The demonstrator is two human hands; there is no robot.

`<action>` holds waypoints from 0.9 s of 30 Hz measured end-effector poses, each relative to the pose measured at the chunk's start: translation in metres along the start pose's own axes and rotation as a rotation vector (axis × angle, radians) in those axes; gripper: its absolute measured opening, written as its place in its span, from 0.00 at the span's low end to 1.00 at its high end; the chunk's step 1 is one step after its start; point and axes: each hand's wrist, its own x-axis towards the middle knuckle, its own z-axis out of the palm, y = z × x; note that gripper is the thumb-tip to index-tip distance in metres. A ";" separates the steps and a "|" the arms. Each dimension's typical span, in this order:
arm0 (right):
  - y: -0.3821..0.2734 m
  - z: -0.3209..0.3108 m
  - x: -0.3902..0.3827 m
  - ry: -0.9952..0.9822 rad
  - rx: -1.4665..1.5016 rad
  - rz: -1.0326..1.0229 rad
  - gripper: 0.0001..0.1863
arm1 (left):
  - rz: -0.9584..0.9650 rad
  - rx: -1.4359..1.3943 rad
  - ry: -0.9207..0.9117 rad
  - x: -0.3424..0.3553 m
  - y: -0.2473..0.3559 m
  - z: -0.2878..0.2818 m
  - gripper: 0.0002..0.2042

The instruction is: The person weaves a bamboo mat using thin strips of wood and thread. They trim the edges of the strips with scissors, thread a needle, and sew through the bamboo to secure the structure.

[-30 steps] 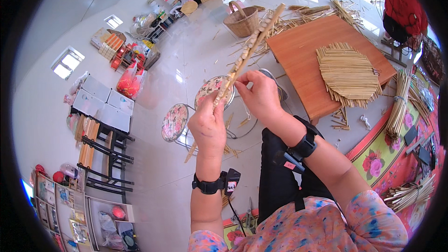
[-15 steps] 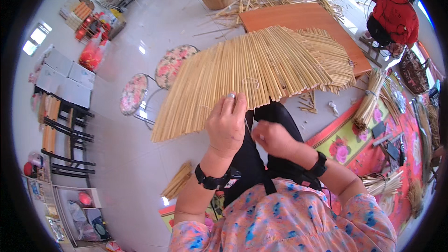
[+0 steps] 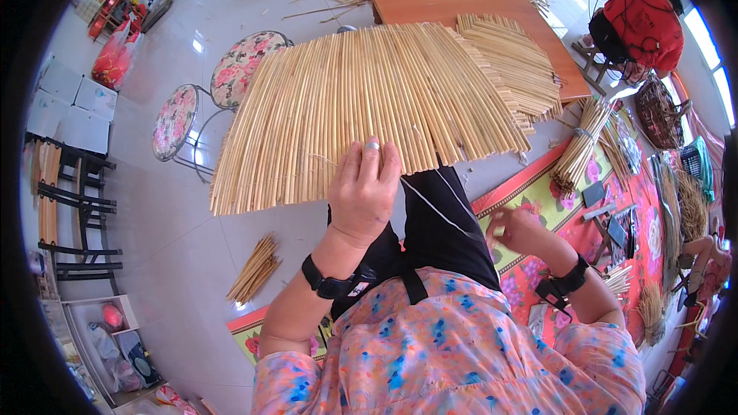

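Observation:
A wide fan-shaped mat of straw-coloured stalks [image 3: 330, 100] spreads out above my knees, its stalks bound side by side. My left hand [image 3: 364, 192] is closed on the mat's near edge, fingers on top and the thumb hidden underneath. White thread [image 3: 444, 211] runs in two strands from that edge toward my right hand [image 3: 523, 230]. The right hand is out to the right, its fingers pinched at the far end of the thread. Whether a needle is between them is too small to make out.
Behind the mat, a low wooden table [image 3: 430, 0] bears another stalk mat [image 3: 515, 61]. Floral stools [image 3: 175, 123] stand at left, with a stalk bundle [image 3: 255, 269] on the floor. At right, a tied bundle [image 3: 580, 146] lies on a floral cloth [image 3: 523, 184]. Another person [image 3: 642, 23] sits far right.
My right hand has moved away from the mat's edge, out to the right, and the thread is drawn out longer. The left hand keeps its grip on the mat. The view has shifted.

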 end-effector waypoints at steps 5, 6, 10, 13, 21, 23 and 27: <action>-0.011 -0.014 0.059 0.611 0.133 0.312 0.17 | -0.026 -0.021 -0.010 0.000 -0.008 -0.003 0.11; -0.016 -0.016 0.073 0.682 0.436 0.296 0.17 | -0.016 -0.017 -0.013 0.001 -0.009 -0.002 0.11; -0.067 0.000 0.139 0.669 1.185 0.014 0.19 | -0.010 -0.017 -0.017 0.003 -0.015 -0.009 0.11; -0.083 0.010 0.164 0.607 1.375 -0.061 0.23 | -0.022 -0.025 -0.021 0.003 -0.013 -0.010 0.11; -0.098 0.022 0.171 0.748 1.036 0.011 0.23 | -0.041 -0.025 -0.027 0.002 -0.009 -0.008 0.11; -0.093 0.025 0.167 0.721 1.003 0.067 0.21 | -0.022 -0.028 -0.022 0.003 -0.007 -0.007 0.11; -0.079 0.043 0.137 0.530 0.830 0.128 0.10 | -0.038 -0.028 -0.001 0.001 -0.005 -0.005 0.10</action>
